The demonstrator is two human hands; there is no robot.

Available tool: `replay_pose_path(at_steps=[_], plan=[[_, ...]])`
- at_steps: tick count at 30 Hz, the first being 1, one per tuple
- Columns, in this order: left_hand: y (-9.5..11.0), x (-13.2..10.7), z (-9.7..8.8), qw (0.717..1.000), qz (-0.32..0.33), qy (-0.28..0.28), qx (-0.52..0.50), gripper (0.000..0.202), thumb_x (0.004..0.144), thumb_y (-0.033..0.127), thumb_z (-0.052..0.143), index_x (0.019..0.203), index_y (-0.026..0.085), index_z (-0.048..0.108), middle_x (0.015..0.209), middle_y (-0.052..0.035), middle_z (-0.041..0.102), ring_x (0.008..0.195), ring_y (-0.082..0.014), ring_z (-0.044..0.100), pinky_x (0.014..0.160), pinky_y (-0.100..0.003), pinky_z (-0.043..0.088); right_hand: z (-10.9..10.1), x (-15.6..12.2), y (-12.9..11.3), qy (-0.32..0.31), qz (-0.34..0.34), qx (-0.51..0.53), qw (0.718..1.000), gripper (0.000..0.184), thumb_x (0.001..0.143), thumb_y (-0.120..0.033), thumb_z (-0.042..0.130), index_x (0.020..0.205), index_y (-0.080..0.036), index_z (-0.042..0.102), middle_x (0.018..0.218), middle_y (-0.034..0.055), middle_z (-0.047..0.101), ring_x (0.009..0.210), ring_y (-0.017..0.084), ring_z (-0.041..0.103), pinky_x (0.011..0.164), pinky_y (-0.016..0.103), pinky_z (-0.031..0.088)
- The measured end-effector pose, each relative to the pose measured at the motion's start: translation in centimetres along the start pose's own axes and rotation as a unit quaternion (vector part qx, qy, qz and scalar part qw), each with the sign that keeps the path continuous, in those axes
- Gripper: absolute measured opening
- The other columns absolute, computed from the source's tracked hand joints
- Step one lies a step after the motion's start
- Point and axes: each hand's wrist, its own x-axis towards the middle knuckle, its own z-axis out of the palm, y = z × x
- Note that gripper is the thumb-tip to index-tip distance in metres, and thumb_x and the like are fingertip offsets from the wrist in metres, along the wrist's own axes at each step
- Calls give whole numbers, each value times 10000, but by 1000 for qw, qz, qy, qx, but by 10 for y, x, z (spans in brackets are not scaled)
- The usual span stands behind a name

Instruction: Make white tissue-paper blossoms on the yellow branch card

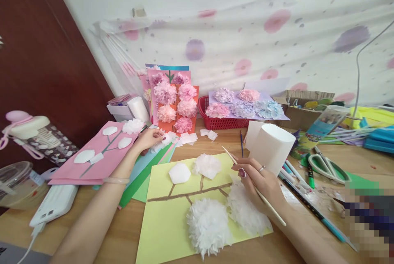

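My right hand [261, 178] grips a thin wooden stick [229, 153], its pointed end tilted up over a yellow card [163, 227]. On the card, brown lines form a branch [191, 193] with fluffy white tissue flowers [209, 225] and a bare white paper disc [179, 173]. Part of another fluffy flower [246, 208] lies under my right hand. Beyond the card's far left corner, my left hand [150, 137] reaches down to a pile of small white tissue paper squares [164, 143]. Its fingers are pinched together; whatever is between them is hidden.
A pink card [101, 153] with white discs lies left, beside coloured paper sheets [138, 178]. Finished flower cards [177, 104] stand behind, next to a red basket [223, 124]. A white paper roll [273, 145], scissors [328, 167] and pens are at right; a bottle [40, 137] and power bank [55, 202] left.
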Motion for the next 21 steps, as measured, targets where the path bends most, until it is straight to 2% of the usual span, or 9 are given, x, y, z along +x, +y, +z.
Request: replay_pose_path(at_steps=[3, 6, 9, 12, 16, 19, 21], plan=[[-3, 1, -3, 1000, -4, 5, 7, 228, 670, 344, 606, 784, 172, 703, 780, -51, 736, 793, -235, 675, 692, -304, 500, 1, -1, 0, -6, 22, 20, 1000, 232, 946, -162, 366, 938, -204, 594, 936, 74, 666, 693, 136, 655, 572, 233, 488], [1, 0, -7, 999, 1, 38, 25, 250, 683, 313, 597, 865, 183, 708, 893, -56, 740, 893, -243, 660, 793, -329, 484, 3, -1, 1, -9, 36, 31, 999, 232, 947, -169, 372, 940, -206, 601, 943, 75, 658, 720, 143, 659, 586, 236, 495], [9, -2, -4, 996, 35, 48, 66, 279, 683, 350, 639, 907, 196, 707, 961, -54, 736, 966, -253, 641, 891, -359, 443, 5, -2, 1, -3, 45, 38, 998, 241, 948, -177, 372, 931, -204, 611, 934, 72, 656, 710, 143, 650, 595, 239, 494], [17, -6, 7, 991, 65, 21, 114, 293, 677, 362, 665, 920, 205, 705, 949, -52, 748, 969, -261, 655, 933, -370, 412, 6, -2, 0, -3, 51, 43, 998, 239, 944, -178, 379, 924, -201, 616, 928, 68, 652, 707, 141, 642, 598, 239, 488], [15, -6, 19, 985, 67, 20, 161, 354, 718, 298, 610, 1055, 206, 668, 877, -52, 763, 998, -272, 664, 1022, -420, 317, 3, -1, -2, -8, 39, 55, 998, 238, 939, -163, 383, 944, -194, 619, 943, 78, 643, 737, 147, 639, 619, 248, 492], [9, -3, 20, 982, 67, 27, 173, 378, 723, 230, 552, 1087, 198, 647, 837, -49, 764, 988, -273, 673, 1049, -453, 270, 3, -1, -3, 6, 38, 58, 998, 249, 938, -160, 382, 947, -197, 628, 940, 81, 644, 763, 155, 640, 628, 256, 496], [5, 0, 17, 985, 59, 37, 157, 376, 706, 220, 546, 1068, 203, 644, 831, -40, 762, 979, -273, 676, 1035, -456, 298, 4, -2, -3, 14, 43, 57, 997, 253, 939, -170, 384, 938, -200, 635, 933, 80, 646, 762, 158, 639, 617, 258, 493]])
